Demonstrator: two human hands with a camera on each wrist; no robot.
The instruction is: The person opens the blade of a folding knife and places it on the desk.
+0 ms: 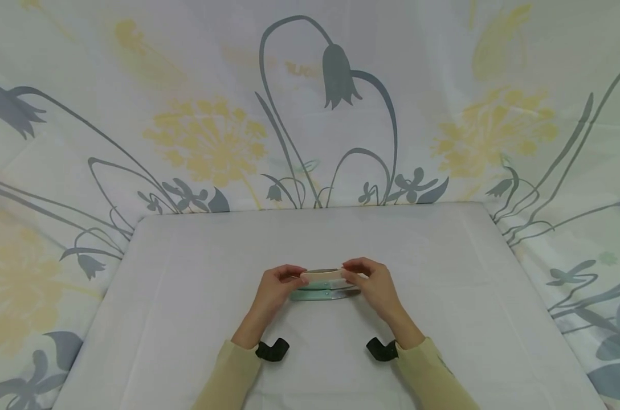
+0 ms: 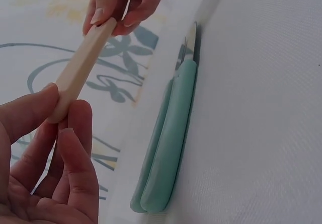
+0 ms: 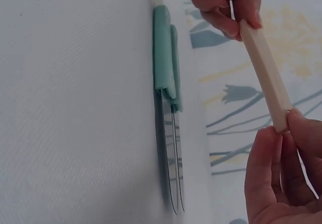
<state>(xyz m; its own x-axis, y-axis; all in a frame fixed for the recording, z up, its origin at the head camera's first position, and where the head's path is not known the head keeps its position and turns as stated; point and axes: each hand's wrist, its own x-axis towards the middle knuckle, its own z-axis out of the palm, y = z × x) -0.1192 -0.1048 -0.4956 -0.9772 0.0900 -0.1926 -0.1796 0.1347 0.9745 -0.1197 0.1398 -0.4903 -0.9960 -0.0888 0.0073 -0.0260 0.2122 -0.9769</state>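
The left hand (image 1: pixel 275 287) pinches one end of a long pale wooden stick (image 1: pixel 324 277), and the right hand (image 1: pixel 375 285) pinches the other end. They hold it just above two knives with mint-green handles (image 1: pixel 317 295), lying together on the white table (image 1: pixel 187 296).

We wear pale yellow-green long sleeves (image 1: pixel 228 376) reaching to both wrists, and a black strap mount (image 1: pixel 272 349) sits at each wrist; our hands (image 1: pixel 274 287) are bare, without rings.
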